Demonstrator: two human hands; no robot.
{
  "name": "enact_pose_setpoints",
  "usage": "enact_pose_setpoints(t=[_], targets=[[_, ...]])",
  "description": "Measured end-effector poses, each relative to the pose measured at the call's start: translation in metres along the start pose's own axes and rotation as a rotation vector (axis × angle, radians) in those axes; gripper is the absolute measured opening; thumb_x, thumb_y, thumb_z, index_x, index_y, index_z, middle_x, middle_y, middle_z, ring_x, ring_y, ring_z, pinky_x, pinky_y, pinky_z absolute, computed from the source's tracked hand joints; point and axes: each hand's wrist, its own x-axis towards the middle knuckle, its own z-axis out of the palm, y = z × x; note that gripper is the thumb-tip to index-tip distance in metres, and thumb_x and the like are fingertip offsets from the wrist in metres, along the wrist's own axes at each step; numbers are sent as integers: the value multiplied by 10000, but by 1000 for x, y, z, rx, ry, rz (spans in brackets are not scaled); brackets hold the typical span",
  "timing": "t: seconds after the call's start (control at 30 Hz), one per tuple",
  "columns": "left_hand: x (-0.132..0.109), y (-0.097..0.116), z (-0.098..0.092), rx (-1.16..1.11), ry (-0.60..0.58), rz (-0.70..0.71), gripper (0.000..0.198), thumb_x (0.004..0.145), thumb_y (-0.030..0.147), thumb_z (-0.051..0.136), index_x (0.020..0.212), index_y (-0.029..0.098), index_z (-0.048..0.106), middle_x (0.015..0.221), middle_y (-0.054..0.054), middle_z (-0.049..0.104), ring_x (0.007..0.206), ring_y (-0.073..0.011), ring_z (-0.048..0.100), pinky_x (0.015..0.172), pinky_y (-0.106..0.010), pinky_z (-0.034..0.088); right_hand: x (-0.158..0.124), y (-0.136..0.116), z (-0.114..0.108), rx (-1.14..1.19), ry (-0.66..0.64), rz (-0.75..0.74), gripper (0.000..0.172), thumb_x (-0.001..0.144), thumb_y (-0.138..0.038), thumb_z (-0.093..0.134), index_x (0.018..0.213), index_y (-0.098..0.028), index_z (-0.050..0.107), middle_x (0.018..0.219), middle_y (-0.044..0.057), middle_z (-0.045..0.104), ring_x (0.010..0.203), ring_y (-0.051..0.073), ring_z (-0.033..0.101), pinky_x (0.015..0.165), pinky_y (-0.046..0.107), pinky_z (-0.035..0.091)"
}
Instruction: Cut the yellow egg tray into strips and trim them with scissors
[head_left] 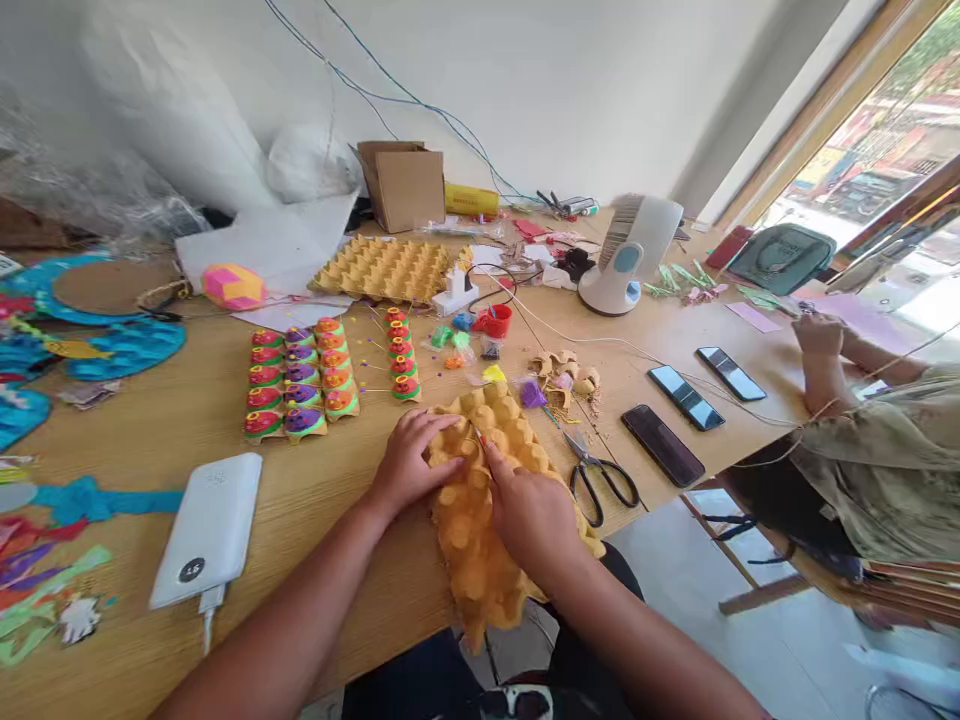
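Across the near edge of the desk (401, 590) lies a yellow egg tray (465, 520), its lower end overhanging. The left hand (412, 455) rests on its left side, thumb and fingers spread; the right hand (536, 515) grips a slim cutting tool (481, 437) against the cups. Black-handled scissors (600, 470) lie just right.

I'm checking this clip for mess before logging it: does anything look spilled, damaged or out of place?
It looks untidy: broken egg-tray pieces lie loose among crumbs beyond the scissors, and tiny coloured balls are scattered beside the painted cups. The nearest egg tray juts past the near edge of the table.
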Motion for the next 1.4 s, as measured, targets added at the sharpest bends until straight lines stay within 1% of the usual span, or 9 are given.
enact_pose_setpoints(t=[0.13, 0.3, 0.43, 0.57, 0.8, 0.93, 1.1, 1.27, 1.4], targets=[[-1, 1, -2, -14, -21, -25, 584, 981, 512, 876, 1521, 300, 804, 1414, -114, 820, 1464, -401, 651, 1310, -591, 509, 8, -3, -3, 29, -1, -8, 670, 1242, -267, 463, 1908, -292, 384, 1278, 142, 901, 1108, 298, 893, 844, 351, 624], [-1, 1, -1, -3, -21, -28, 594, 952, 470, 899, 1515, 308, 801, 1403, -105, 813, 1462, -402, 647, 1307, -586, 515, 7, -3, -4, 45, -17, 0, 671, 1236, -301, 481, 1901, -253, 404, 1281, 157, 904, 1100, 304, 892, 866, 356, 621], [-1, 1, 0, -1, 0, -19, 571, 951, 442, 902, 1497, 305, 801, 1377, -105, 812, 1411, -396, 657, 1285, -591, 521, 8, -3, -5, 75, -9, 5, 666, 1237, -289, 454, 1901, -265, 406, 1324, 149, 899, 1146, 297, 887, 875, 347, 615], [-1, 1, 0, 3, 2, -2, 580, 949, 427, 919, 1502, 305, 793, 1363, -105, 811, 1359, -381, 672, 1254, -567, 532, 6, -3, -5, 59, -28, 4, 669, 1234, -283, 455, 1901, -258, 408, 1284, 168, 904, 1142, 306, 889, 894, 350, 615], [0, 1, -1, -8, -6, 13, 566, 946, 399, 921, 1488, 306, 789, 1372, -95, 823, 1353, -376, 673, 1254, -563, 520, 8, -7, -10, 49, -61, 1, 705, 1228, -236, 417, 1927, -254, 323, 1309, 180, 893, 1168, 307, 886, 879, 357, 632], [1, 2, -2, 5, -27, -21, 581, 931, 393, 927, 1490, 309, 792, 1359, -98, 820, 1347, -375, 680, 1239, -559, 534, 4, -6, -12, 23, -78, -18, 711, 1217, -222, 425, 1922, -225, 334, 1261, 186, 897, 1132, 307, 891, 896, 363, 633], [1, 5, -4, -7, -34, -24, 556, 952, 419, 912, 1484, 307, 796, 1361, -98, 820, 1337, -370, 677, 1237, -561, 531, 8, -7, -12, 25, -72, -18, 772, 1176, -163, 462, 1929, -218, 300, 1285, 195, 892, 1151, 301, 886, 899, 351, 635], [1, 5, -4, -6, -25, -22, 571, 940, 391, 917, 1489, 291, 795, 1350, -98, 824, 1322, -367, 671, 1225, -554, 532, 6, -6, -15, 6, -96, -12, 747, 1196, -173, 432, 1929, -231, 303, 1272, 189, 897, 1135, 296, 894, 891, 348, 635], [2, 3, -3, -14, -24, -19, 566, 934, 399, 927, 1475, 290, 800, 1343, -96, 826, 1336, -369, 668, 1235, -551, 524, 9, -8, -20, 28, -89, -14, 768, 1183, -159, 454, 1931, -239, 295, 1314, 180, 896, 1177, 298, 889, 889, 354, 644]])
